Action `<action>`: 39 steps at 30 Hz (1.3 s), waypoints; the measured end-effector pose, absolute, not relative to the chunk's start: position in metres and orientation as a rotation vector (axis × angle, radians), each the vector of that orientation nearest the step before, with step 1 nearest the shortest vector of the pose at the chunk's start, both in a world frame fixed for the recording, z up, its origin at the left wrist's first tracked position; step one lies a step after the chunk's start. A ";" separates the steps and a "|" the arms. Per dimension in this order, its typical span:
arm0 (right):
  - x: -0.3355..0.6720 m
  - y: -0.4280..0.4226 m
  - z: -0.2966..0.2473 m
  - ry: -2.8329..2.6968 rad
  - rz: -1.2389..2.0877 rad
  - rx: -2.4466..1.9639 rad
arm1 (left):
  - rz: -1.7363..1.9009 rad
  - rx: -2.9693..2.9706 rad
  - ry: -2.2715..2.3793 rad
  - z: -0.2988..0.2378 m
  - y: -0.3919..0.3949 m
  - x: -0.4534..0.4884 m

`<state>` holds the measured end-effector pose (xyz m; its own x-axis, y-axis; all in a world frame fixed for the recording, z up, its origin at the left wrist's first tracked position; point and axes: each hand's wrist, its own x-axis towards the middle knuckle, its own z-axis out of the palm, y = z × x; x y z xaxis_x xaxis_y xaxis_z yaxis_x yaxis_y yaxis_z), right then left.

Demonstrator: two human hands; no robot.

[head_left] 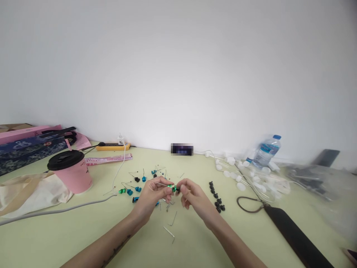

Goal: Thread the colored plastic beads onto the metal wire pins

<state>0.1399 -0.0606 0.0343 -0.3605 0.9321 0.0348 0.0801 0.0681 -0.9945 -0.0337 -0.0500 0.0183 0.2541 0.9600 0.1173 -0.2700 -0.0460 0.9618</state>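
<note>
My left hand [158,191] pinches a small shiny green metal piece [170,186] with a thin rod pointing back over the fingers. From the right, the fingers of my right hand [192,193] close on a small black rubber-like piece [177,190] at the end of the green one. Beyond and left of my left hand lie several blue metal pieces [129,192] with thin bent wires, and another green piece [122,191]. A blue cylinder [135,200] is partly hidden behind my left wrist. Bent hex keys [169,232] lie below my hands.
Several black plugs [214,195] form a row right of my right hand. A pink cup [73,176] with a black lid stands left. At right are a water bottle [266,152], white caps [241,186] and a dark strapped pouch [295,234]. A cable [61,209] crosses the left.
</note>
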 end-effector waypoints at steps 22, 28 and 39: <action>0.140 -0.057 0.029 -1.521 1.475 -1.074 | 1.145 1.206 0.782 0.017 -0.049 -0.035; 0.143 -0.057 0.034 -1.489 1.378 -1.040 | 1.163 1.202 0.798 0.018 -0.046 -0.037; 0.142 -0.057 0.030 -1.472 1.416 -1.061 | 1.157 1.211 0.800 0.013 -0.042 -0.038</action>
<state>0.1418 -0.0565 0.0296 -0.3128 0.9498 0.0032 0.0337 0.0145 -0.9993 -0.0376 -0.0422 0.0134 0.2637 0.9586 0.1077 -0.2381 -0.0435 0.9703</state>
